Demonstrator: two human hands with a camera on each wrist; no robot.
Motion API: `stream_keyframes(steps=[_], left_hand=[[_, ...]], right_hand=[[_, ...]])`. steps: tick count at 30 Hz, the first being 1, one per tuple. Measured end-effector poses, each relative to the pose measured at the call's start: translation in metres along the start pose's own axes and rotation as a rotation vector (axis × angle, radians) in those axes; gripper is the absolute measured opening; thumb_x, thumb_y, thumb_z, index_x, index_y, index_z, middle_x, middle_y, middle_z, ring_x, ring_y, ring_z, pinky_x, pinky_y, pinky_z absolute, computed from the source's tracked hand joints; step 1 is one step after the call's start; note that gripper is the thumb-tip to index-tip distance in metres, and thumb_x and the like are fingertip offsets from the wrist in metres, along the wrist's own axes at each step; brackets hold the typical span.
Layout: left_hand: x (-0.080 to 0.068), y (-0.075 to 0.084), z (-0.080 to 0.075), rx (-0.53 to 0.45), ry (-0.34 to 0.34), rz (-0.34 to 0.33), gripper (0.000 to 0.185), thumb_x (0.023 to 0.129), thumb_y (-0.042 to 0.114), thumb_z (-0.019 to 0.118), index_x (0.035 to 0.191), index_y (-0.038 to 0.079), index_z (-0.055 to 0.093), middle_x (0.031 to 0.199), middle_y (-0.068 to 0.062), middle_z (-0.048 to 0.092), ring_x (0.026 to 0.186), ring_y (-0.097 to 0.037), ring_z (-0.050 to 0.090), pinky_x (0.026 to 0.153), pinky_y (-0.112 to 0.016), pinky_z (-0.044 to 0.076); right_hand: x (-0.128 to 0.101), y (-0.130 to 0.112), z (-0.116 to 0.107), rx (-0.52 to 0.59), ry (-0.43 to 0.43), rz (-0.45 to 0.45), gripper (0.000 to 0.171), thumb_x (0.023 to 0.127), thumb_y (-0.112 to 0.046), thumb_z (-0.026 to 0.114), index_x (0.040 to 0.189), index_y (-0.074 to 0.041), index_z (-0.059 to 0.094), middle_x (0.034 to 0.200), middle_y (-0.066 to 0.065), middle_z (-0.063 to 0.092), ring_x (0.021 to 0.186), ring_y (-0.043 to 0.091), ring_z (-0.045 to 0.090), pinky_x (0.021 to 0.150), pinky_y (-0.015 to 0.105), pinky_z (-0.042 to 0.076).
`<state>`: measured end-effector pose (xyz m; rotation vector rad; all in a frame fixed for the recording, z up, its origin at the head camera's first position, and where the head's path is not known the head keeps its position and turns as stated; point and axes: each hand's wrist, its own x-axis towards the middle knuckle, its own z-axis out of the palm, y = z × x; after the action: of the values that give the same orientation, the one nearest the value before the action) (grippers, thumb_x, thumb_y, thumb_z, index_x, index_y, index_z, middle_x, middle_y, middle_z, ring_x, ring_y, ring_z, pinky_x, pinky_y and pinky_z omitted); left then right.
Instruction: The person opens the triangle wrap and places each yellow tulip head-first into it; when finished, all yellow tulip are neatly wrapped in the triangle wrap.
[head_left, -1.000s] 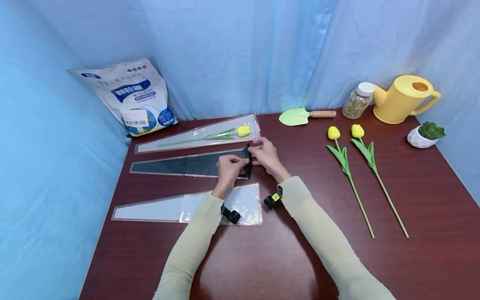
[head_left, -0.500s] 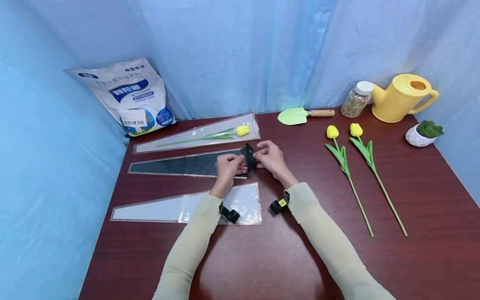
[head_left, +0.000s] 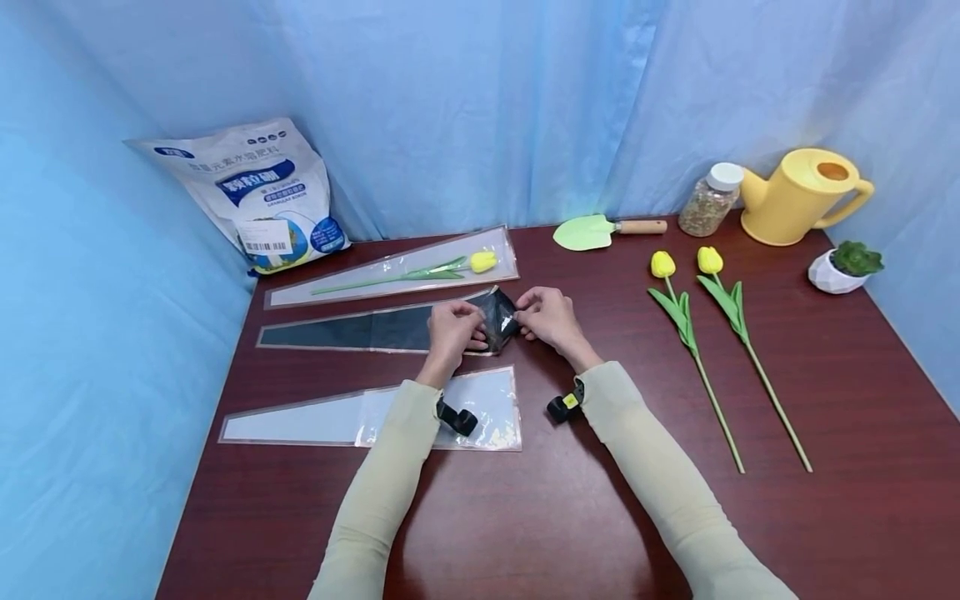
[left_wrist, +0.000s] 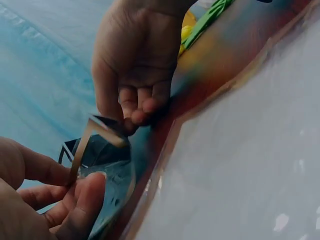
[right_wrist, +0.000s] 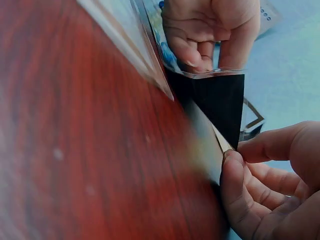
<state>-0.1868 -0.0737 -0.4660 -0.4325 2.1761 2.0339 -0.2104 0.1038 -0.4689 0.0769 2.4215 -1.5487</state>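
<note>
A black tapered flower sleeve [head_left: 405, 327] lies on the table, its narrow end to the left, with its wide end raised between the hands. My left hand [head_left: 452, 329] pinches the clear, gold-bordered film [left_wrist: 84, 150] at the mouth between thumb and index finger. On the other side, my right hand [head_left: 553, 321] pinches the black back edge [right_wrist: 230, 135] at a corner. The two layers stand apart between the hands. Behind lies a white sleeve [head_left: 300, 294] with a yellow tulip [head_left: 482, 262] in it; nearer is another white sleeve [head_left: 300, 423].
Two loose yellow tulips [head_left: 678, 312] lie to the right. Along the back stand a fertilizer bag [head_left: 262, 192], a green trowel [head_left: 585, 233], a jar of granules [head_left: 708, 204] and a yellow watering can [head_left: 798, 200]. A small potted succulent [head_left: 836, 271] sits at far right.
My right hand has moved right and a little toward me, pulling the sleeve's black edge away from the clear film. The mouth has gone from upright and narrow to spread and tilted.
</note>
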Motion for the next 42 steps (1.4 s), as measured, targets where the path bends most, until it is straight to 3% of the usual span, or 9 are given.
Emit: stream_keyframes(steps=[13, 21, 25, 33, 37, 42], left_hand=[[0.008, -0.005, -0.002, 0.001, 0.006, -0.046, 0.014, 0.088, 0.003, 0.061, 0.090, -0.005, 0.073, 0.061, -0.004, 0.066, 0.042, -0.010, 0.060, 0.043, -0.024, 0.054], [0.011, -0.005, -0.001, -0.009, -0.011, -0.025, 0.014, 0.088, 0.000, 0.061, 0.091, -0.008, 0.072, 0.062, -0.004, 0.066, 0.042, -0.009, 0.061, 0.043, -0.023, 0.055], [0.011, -0.005, 0.000, 0.000, -0.008, -0.025, 0.014, 0.088, 0.000, 0.062, 0.092, -0.008, 0.072, 0.061, -0.004, 0.065, 0.043, -0.008, 0.061, 0.044, -0.023, 0.055], [0.012, -0.007, -0.003, 0.014, -0.007, -0.029, 0.013, 0.089, 0.000, 0.062, 0.093, -0.008, 0.072, 0.063, -0.004, 0.065, 0.045, -0.009, 0.063, 0.047, -0.022, 0.056], [0.010, -0.008, -0.005, -0.003, -0.021, -0.031, 0.014, 0.089, 0.000, 0.062, 0.094, -0.008, 0.072, 0.063, -0.005, 0.066, 0.045, -0.010, 0.063, 0.047, -0.022, 0.056], [0.010, -0.008, -0.006, -0.007, -0.031, -0.026, 0.014, 0.089, 0.000, 0.061, 0.093, -0.009, 0.071, 0.062, -0.005, 0.065, 0.045, -0.009, 0.063, 0.046, -0.022, 0.056]], right_hand=[[0.005, -0.003, -0.002, -0.198, 0.044, -0.073, 0.009, 0.085, -0.007, 0.070, 0.092, -0.003, 0.067, 0.084, 0.016, 0.076, 0.052, 0.012, 0.065, 0.052, 0.027, 0.058], [0.005, -0.006, -0.005, -0.430, 0.102, -0.120, 0.013, 0.084, -0.017, 0.073, 0.092, -0.007, 0.069, 0.092, 0.012, 0.074, 0.089, 0.030, 0.067, 0.083, 0.043, 0.054], [0.006, -0.005, -0.007, -0.406, 0.084, -0.130, 0.017, 0.086, -0.018, 0.073, 0.096, -0.005, 0.069, 0.094, 0.013, 0.075, 0.089, 0.030, 0.069, 0.083, 0.043, 0.055], [-0.003, -0.005, -0.020, -0.261, 0.046, -0.125, 0.032, 0.091, -0.030, 0.071, 0.113, -0.007, 0.064, 0.090, 0.013, 0.074, 0.073, 0.021, 0.071, 0.072, 0.030, 0.051], [-0.012, -0.006, -0.037, -0.240, 0.061, -0.112, 0.035, 0.093, -0.032, 0.069, 0.117, -0.007, 0.064, 0.097, 0.014, 0.074, 0.078, 0.025, 0.072, 0.080, 0.033, 0.052], [-0.023, -0.004, -0.066, -0.243, 0.100, -0.093, 0.040, 0.093, -0.033, 0.067, 0.123, -0.007, 0.062, 0.108, 0.017, 0.073, 0.096, 0.030, 0.069, 0.092, 0.043, 0.052]])
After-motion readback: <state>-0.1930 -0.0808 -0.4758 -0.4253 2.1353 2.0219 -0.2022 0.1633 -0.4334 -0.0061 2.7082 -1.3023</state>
